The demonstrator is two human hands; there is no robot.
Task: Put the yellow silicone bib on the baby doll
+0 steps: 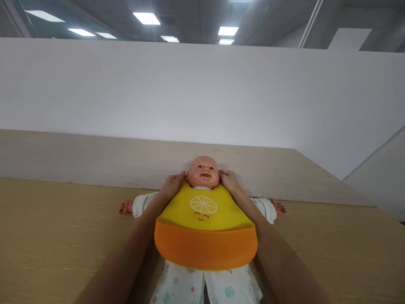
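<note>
A baby doll (203,166) lies on its back with its arms stretched out sideways, dressed in white patterned clothes. Over its chest is a yellow silicone bib (180,207) with a lemon-slice print, a smiling face and an orange catch pocket (205,245) along the bottom. My left hand (172,185) is closed at the bib's upper edge, beside the doll's neck on the left. On the opposite side, my right hand (230,180) holds the bib's other upper edge close to the doll's head. The fingertips and neckband ends are partly hidden behind the head.
The doll rests on a wood-coloured tabletop (63,228), its head near a paler raised strip (95,156) at the back. Behind that stands a white partition (177,93), with another panel (379,173) on the right.
</note>
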